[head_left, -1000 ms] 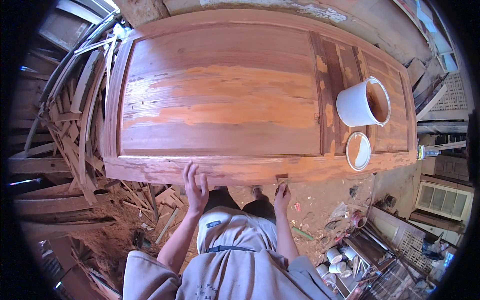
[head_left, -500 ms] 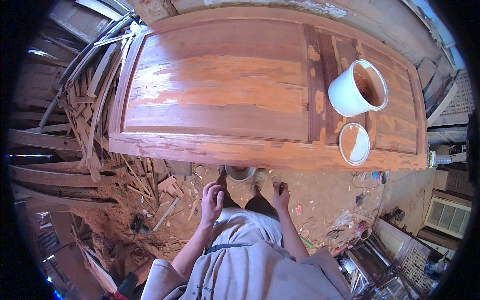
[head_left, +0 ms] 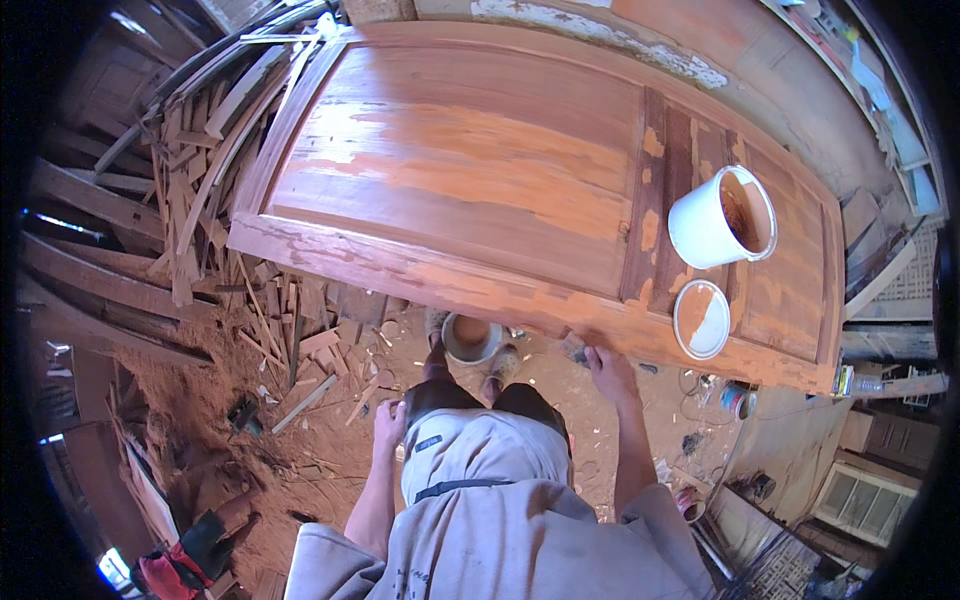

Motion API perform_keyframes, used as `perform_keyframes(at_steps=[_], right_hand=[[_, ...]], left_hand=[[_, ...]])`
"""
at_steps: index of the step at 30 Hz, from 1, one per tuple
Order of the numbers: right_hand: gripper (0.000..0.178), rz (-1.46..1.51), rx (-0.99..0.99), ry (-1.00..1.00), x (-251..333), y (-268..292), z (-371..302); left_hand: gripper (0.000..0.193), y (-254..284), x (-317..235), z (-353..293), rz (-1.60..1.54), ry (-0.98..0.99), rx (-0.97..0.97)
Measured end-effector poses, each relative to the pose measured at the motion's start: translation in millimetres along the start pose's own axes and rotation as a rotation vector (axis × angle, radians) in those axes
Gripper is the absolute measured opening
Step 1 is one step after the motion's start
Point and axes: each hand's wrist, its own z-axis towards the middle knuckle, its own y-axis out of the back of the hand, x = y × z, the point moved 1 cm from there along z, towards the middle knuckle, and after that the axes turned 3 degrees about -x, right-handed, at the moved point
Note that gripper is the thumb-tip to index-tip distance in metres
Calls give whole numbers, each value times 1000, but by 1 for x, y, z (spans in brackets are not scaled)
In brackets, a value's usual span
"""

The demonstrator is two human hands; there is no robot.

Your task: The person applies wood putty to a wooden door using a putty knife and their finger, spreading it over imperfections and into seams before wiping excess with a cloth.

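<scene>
A panelled wooden door (head_left: pixel 470 235) lies flat in front of me, with orange-tan patches smeared over its panel and frame. At its near edge, my right hand (head_left: pixel 612 376) is closed on a small brownish block (head_left: pixel 575 348). Which face of the block meets the wood is hard to see. Beside my left thigh hangs my left hand (head_left: pixel 390 420), its fingers curled in and nothing visible in them. On the door's right part stands a white bucket (head_left: pixel 697 225) with brown paste inside. Nearer me lies its white lid (head_left: pixel 702 320), half covered in orange-tan paste.
A round basin (head_left: pixel 472 340) with brownish contents sits on the floor by my feet, partly beneath the door. Wood offcuts (head_left: pixel 300 330) and sawdust (head_left: pixel 200 440) are heaped at the left. A tin can (head_left: pixel 738 400) and a window frame (head_left: pixel 868 498) are at the right.
My right hand has moved forward and right to the door's near edge. The left hand has dropped back beside my thigh. The view has turned, so the door slants more.
</scene>
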Motion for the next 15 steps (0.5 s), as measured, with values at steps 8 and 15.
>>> perform_keyframes(at_steps=[8, 15], right_hand=[[43, -188, 159, 212, 61, -7, 51], [41, 141, 175, 249, 124, -12, 64]], left_hand=[[42, 2, -25, -26, -94, 78, 7], [41, 24, -22, 0, -123, 123, 3]])
